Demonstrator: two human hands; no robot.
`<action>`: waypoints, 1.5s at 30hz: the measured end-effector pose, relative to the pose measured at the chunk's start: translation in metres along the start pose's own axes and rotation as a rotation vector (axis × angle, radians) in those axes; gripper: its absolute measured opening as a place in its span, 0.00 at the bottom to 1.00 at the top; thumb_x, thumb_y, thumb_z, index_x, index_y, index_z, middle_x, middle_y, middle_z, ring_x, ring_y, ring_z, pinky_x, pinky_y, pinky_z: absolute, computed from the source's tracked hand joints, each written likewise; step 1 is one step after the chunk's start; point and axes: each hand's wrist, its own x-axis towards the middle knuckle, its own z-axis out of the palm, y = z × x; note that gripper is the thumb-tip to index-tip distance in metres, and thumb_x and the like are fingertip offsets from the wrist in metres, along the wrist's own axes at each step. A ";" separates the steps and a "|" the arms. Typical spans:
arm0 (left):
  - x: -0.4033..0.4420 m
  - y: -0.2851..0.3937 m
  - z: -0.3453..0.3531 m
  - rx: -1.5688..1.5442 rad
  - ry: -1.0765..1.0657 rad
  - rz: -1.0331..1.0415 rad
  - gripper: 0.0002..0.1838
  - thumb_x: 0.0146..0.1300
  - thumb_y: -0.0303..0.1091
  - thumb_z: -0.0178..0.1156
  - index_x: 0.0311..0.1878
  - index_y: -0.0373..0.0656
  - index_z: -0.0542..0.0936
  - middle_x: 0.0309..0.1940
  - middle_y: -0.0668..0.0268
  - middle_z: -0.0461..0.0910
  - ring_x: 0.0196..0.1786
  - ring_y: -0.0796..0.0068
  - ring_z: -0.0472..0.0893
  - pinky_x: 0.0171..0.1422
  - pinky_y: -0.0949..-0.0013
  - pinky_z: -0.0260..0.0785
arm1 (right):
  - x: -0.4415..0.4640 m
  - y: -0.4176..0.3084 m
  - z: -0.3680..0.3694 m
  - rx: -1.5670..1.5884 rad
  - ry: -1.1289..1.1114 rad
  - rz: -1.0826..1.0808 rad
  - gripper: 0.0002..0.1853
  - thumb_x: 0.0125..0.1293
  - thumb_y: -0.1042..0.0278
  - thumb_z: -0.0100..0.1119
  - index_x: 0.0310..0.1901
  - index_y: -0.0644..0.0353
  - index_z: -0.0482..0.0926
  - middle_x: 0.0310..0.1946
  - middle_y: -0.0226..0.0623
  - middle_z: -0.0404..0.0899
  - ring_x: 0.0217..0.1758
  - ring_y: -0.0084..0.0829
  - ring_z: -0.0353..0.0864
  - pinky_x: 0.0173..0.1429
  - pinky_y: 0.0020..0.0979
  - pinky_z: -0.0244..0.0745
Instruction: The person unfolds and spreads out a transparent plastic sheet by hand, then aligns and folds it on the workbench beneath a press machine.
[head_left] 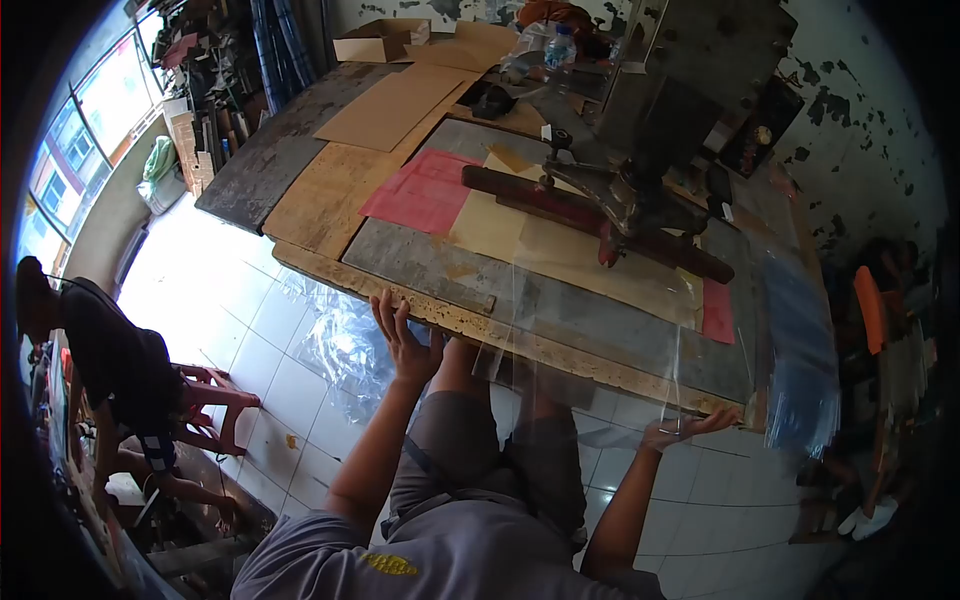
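The left hand [408,352] is held unclenched against the chipped wooden front edge [460,318] of a grey-topped table [400,250]. A thin, clear plastic sheet [595,345] is draped over that edge near the right hand [690,428]; whether it is gripped by those extended fingers cannot be told.

Daylight's pouring in from the window [75,150] at 10 o'clock, clipping white and bleaching the tiled floor [215,270] at 9. Loose plastic [345,345] glinting at 8. Metal machine [690,80] at 1 and clutter [885,400] at 3 sitting in shadow. Fisheye bowing edges, corners vignetting black.
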 end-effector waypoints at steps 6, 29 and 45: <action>-0.006 -0.015 0.004 0.051 -0.001 0.061 0.46 0.59 0.34 0.71 0.77 0.46 0.56 0.81 0.39 0.53 0.83 0.23 0.46 0.84 0.30 0.42 | -0.003 0.013 -0.023 0.001 -0.188 0.042 0.42 0.82 0.31 0.33 0.79 0.62 0.57 0.84 0.53 0.44 0.89 0.57 0.35 0.86 0.65 0.37; -0.010 -0.021 0.010 0.102 0.031 0.071 0.56 0.48 0.30 0.78 0.78 0.49 0.55 0.80 0.41 0.54 0.83 0.24 0.47 0.84 0.30 0.44 | -0.009 0.034 -0.011 -0.177 -0.076 -0.183 0.46 0.79 0.28 0.36 0.80 0.63 0.53 0.82 0.59 0.49 0.86 0.65 0.44 0.83 0.70 0.45; -0.011 -0.023 0.012 0.107 0.023 0.065 0.51 0.50 0.32 0.77 0.75 0.45 0.57 0.79 0.40 0.53 0.83 0.23 0.47 0.84 0.29 0.43 | -0.007 0.025 -0.008 -0.203 -0.058 -0.122 0.51 0.64 0.47 0.77 0.78 0.55 0.54 0.82 0.53 0.51 0.87 0.61 0.43 0.85 0.66 0.48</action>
